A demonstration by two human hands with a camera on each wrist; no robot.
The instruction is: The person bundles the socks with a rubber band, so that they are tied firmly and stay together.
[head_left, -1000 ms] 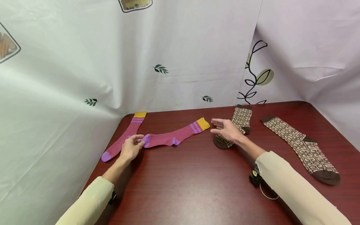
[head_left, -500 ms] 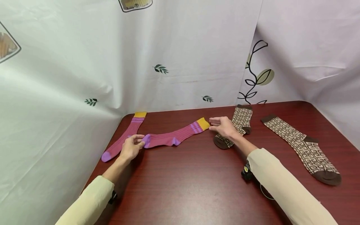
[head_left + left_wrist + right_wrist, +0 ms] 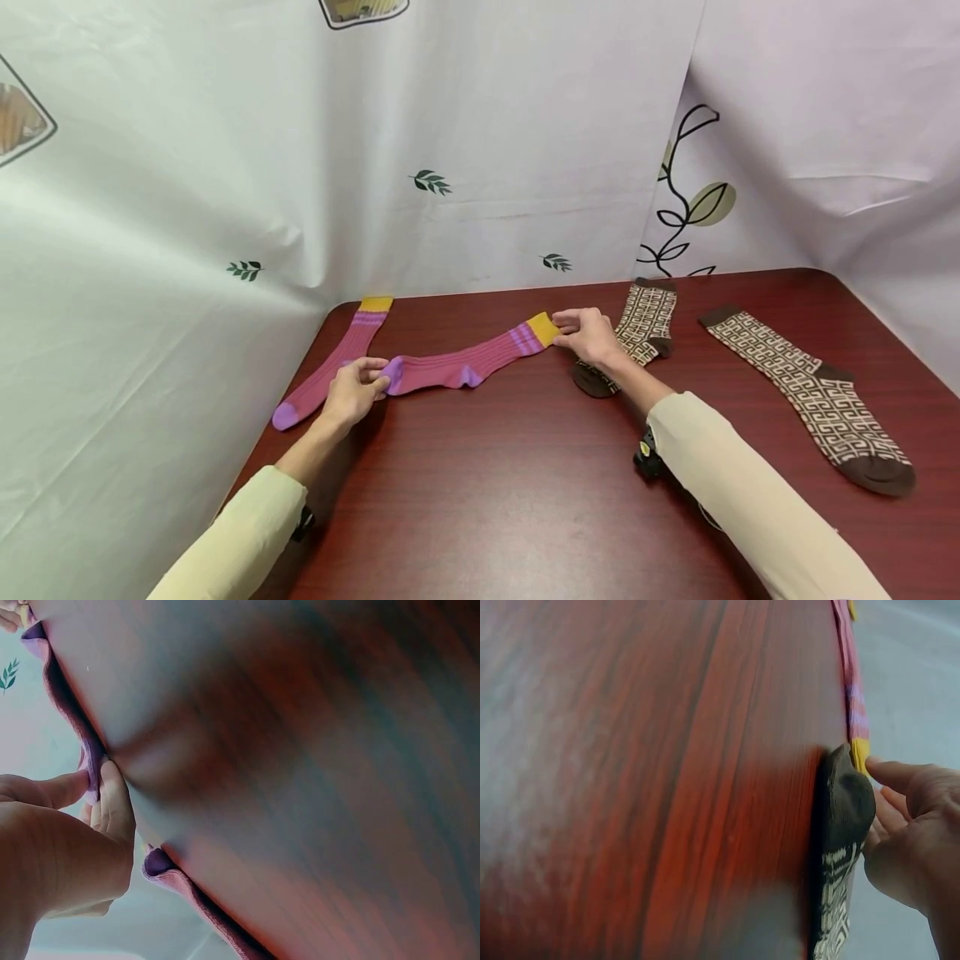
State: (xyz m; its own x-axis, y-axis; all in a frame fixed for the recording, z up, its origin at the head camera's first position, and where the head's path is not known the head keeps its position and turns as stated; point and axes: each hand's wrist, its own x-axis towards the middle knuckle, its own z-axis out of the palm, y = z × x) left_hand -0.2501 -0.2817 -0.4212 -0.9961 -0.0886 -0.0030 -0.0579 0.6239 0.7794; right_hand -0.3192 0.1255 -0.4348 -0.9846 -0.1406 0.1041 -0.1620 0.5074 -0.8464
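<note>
A pink ribbed sock [image 3: 435,372] with purple toe and heel and a yellow cuff lies across the back of the table. My left hand [image 3: 354,392] pinches its purple toe between thumb and fingers, shown close up in the left wrist view. At the other end, my right hand [image 3: 592,337] has its fingertips right at the yellow cuff [image 3: 543,330], thumb and fingers still spread. The right wrist view has the thumb at the cuff [image 3: 860,753], beside a brown sock toe [image 3: 851,802]. A matching pink sock [image 3: 330,375] lies left, partly hidden behind my left hand.
A brown-and-cream patterned sock [image 3: 647,321] lies partly behind my right hand. Its match [image 3: 806,387] stretches along the right side of the red-brown table [image 3: 480,500]. Pale printed curtains [image 3: 487,150] rise at the table's back and sides.
My right hand has moved left, from beside the patterned sock to the pink sock's yellow cuff. My left hand keeps its pinch on the toe, and the socks lie as before.
</note>
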